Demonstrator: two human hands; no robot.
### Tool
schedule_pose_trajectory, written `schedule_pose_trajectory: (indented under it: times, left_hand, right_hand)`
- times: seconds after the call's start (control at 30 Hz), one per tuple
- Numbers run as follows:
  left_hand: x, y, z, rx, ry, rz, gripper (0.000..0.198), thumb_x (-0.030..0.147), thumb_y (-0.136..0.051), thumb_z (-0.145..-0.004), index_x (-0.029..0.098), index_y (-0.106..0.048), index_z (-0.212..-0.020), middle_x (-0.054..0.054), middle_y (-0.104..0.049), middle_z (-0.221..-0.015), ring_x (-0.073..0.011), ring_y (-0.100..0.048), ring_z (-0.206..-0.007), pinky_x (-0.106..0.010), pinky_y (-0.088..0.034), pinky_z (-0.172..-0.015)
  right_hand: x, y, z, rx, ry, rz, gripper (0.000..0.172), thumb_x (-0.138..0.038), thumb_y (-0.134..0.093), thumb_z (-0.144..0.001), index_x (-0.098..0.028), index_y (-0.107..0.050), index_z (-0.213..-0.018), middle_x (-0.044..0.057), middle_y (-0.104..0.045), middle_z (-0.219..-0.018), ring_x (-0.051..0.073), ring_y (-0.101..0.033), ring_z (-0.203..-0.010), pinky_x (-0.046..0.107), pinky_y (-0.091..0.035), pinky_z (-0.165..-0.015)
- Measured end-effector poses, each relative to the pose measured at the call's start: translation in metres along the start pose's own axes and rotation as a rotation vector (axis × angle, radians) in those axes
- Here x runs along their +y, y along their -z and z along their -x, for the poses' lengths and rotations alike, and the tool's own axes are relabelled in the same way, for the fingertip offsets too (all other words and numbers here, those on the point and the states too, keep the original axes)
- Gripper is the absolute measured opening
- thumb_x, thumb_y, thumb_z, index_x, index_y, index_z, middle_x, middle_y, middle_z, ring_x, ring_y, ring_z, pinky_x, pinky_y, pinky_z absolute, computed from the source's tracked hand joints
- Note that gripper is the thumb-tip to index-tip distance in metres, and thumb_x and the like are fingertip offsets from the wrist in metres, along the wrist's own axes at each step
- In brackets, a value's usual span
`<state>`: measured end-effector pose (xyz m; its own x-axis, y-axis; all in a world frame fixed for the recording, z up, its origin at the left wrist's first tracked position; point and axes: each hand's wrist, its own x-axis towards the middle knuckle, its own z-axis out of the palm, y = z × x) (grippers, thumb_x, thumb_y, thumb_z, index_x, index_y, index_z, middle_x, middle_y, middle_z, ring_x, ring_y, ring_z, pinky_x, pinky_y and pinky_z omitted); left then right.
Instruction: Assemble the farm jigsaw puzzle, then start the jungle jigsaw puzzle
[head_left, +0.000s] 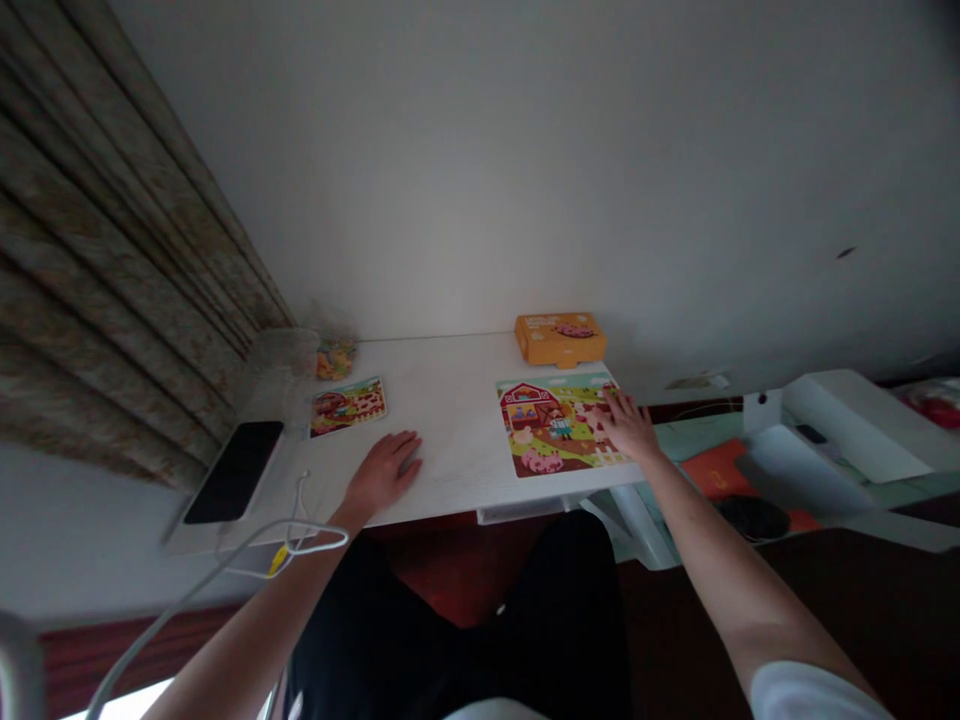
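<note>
My left hand [383,473] rests on the white table [442,400] near its front edge, fingers extended and holding nothing. Just beyond it lies a small farm picture card [347,406]. On the right side of the table is a larger farm picture board [551,430] with a red barn, pigs and a cow. My right hand [627,425] lies on the right part of that board, fingers spread, covering some of the picture. Behind the board stands an orange box [560,340] with a pig picture on its front.
A black-screened tablet or phone [235,472] lies at the left, beside a white cable [300,525]. At the back left are a clear plastic container [281,355] and a bag of colourful pieces [336,358]. A curtain [112,250] hangs left; a glass-topped surface with white boxes [855,425] stands right.
</note>
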<state>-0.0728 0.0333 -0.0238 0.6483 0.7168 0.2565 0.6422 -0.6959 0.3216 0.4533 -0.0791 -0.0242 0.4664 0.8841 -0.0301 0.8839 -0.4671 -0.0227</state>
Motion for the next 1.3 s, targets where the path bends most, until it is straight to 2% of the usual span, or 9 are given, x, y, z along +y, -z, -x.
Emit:
schedule_pose_trajectory:
  times: [0.1, 0.23, 0.53, 0.8, 0.9, 1.0, 1.13, 1.23, 1.3]
  left_hand:
    - [0.001, 0.002, 0.001, -0.006, 0.011, 0.006, 0.048, 0.047, -0.043, -0.101, 0.022, -0.067, -0.134, -0.011, -0.063, -0.143, -0.0285, -0.059, -0.133, -0.052, -0.041, -0.119]
    - [0.005, 0.007, 0.0, -0.03, 0.037, 0.026, 0.046, 0.045, -0.044, -0.1, 0.023, -0.067, -0.134, -0.01, -0.063, -0.144, -0.0279, -0.058, -0.134, -0.052, -0.04, -0.12]
    - [0.01, 0.013, -0.004, -0.044, 0.082, 0.09, 0.043, 0.042, -0.047, -0.098, 0.023, -0.068, -0.131, -0.011, -0.064, -0.141, -0.0293, -0.059, -0.132, -0.052, -0.039, -0.12]
    - [0.011, 0.008, -0.008, 0.021, 0.171, 0.249, 0.046, 0.043, -0.043, -0.101, 0.019, -0.057, -0.138, -0.012, -0.059, -0.144, -0.0255, -0.054, -0.136, -0.046, -0.039, -0.121]
    - [0.008, 0.003, -0.014, 0.166, 0.323, 0.392, 0.043, 0.041, -0.049, -0.098, 0.02, -0.057, -0.135, -0.012, -0.056, -0.147, -0.0247, -0.052, -0.138, -0.045, -0.038, -0.121]
    - [0.005, -0.001, -0.029, 0.298, 0.591, 0.54, 0.038, 0.037, -0.058, -0.091, 0.021, -0.061, -0.125, -0.012, -0.063, -0.138, -0.0256, -0.059, -0.129, -0.044, -0.045, -0.114]
    - [0.008, 0.001, -0.053, 0.318, 0.891, 0.781, 0.033, 0.03, -0.066, -0.081, 0.02, -0.063, -0.113, -0.008, -0.072, -0.115, -0.0239, -0.069, -0.109, -0.039, -0.055, -0.097]
    - [0.007, 0.007, -0.067, 0.336, 1.014, 0.935, 0.031, 0.023, -0.066, -0.073, 0.018, -0.062, -0.103, -0.005, -0.074, -0.097, -0.0213, -0.072, -0.092, -0.033, -0.059, -0.08]
    - [0.003, 0.009, -0.073, 0.348, 1.051, 0.968, 0.029, 0.018, -0.065, -0.069, 0.018, -0.061, -0.098, -0.003, -0.072, -0.088, -0.0195, -0.072, -0.084, -0.03, -0.058, -0.072]
  right_hand:
    - [-0.01, 0.0, 0.001, 0.008, 0.022, 0.01, 0.069, -0.057, -0.019, -0.104, -0.021, -0.027, -0.163, 0.011, -0.023, -0.17, 0.031, -0.024, -0.155, 0.058, -0.021, -0.123]
    - [-0.038, -0.001, 0.003, 0.009, 0.048, -0.024, 0.068, -0.054, -0.018, -0.104, -0.019, -0.028, -0.162, 0.013, -0.023, -0.17, 0.031, -0.023, -0.156, 0.06, -0.02, -0.123]
    - [-0.119, -0.002, 0.015, 0.016, 0.119, -0.106, 0.067, -0.054, -0.029, -0.104, -0.017, -0.033, -0.16, 0.017, -0.027, -0.168, 0.033, -0.026, -0.154, 0.055, -0.019, -0.123]
    - [-0.198, 0.002, 0.038, 0.06, 0.123, -0.236, 0.069, -0.053, -0.036, -0.104, -0.012, -0.036, -0.158, 0.02, -0.028, -0.167, 0.036, -0.026, -0.154, 0.054, -0.016, -0.124]
    - [-0.216, 0.001, 0.042, 0.062, 0.099, -0.296, 0.07, -0.053, -0.04, -0.102, -0.011, -0.036, -0.157, 0.021, -0.029, -0.166, 0.036, -0.027, -0.153, 0.053, -0.017, -0.124]
    - [-0.22, 0.001, 0.038, 0.06, 0.07, -0.385, 0.073, -0.052, -0.049, -0.098, -0.009, -0.037, -0.156, 0.024, -0.033, -0.163, 0.036, -0.031, -0.152, 0.052, -0.024, -0.122]
    - [-0.211, 0.008, 0.022, 0.058, -0.004, -0.543, 0.073, -0.05, -0.057, -0.093, -0.011, -0.039, -0.153, 0.023, -0.051, -0.151, 0.035, -0.047, -0.142, 0.048, -0.038, -0.114]
    - [-0.201, 0.015, 0.006, -0.022, -0.07, -0.68, 0.069, -0.053, -0.057, -0.091, -0.014, -0.046, -0.148, 0.018, -0.068, -0.131, 0.031, -0.064, -0.123, 0.041, -0.05, -0.102]
    - [-0.194, 0.016, -0.005, -0.039, -0.074, -0.712, 0.068, -0.053, -0.055, -0.092, -0.012, -0.049, -0.145, 0.018, -0.072, -0.12, 0.029, -0.07, -0.111, 0.038, -0.054, -0.092]
